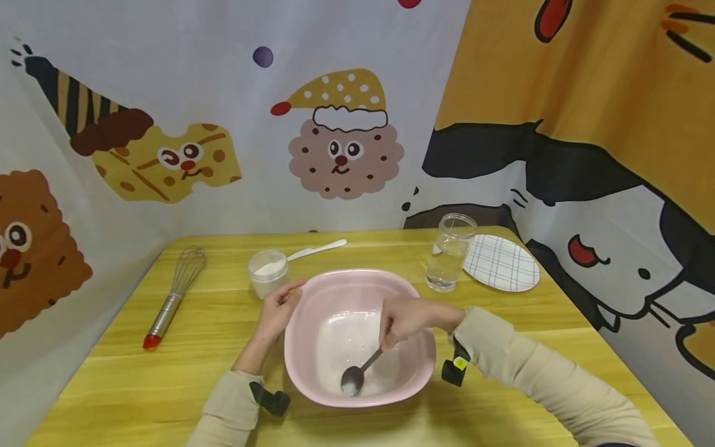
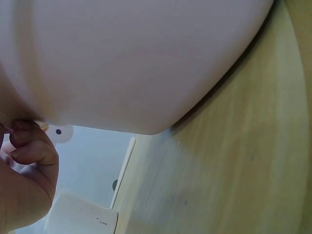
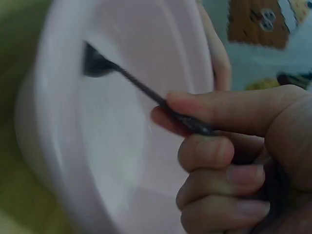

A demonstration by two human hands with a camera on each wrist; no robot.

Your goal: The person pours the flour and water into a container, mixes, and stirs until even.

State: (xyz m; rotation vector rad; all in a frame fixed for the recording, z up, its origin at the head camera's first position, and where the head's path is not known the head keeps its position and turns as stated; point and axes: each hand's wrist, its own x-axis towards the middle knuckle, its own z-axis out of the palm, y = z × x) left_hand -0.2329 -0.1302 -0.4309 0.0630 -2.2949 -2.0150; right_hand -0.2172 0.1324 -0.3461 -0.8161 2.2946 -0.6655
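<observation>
A pink basin (image 1: 304,347) stands on the table with white stuff spread over its bottom. My left hand (image 1: 277,312) grips its rim at the left side; in the left wrist view the curled fingers (image 2: 34,146) meet the rim. Over the basin, my right hand (image 1: 404,320) pinches a dark spoon (image 1: 353,379) by its handle. The bowl of the spoon points down toward the near side of the basin and has a little white powder in it. In the right wrist view, thumb and forefinger hold the spoon's handle (image 3: 141,87).
Behind my left hand stands a clear jar (image 1: 269,273) of white powder, with a white plastic knife (image 1: 317,249) beside it. A whisk (image 1: 174,295) with a red end lies at the left. At the back right are a glass of water (image 1: 447,257) and a checked plate (image 1: 501,264).
</observation>
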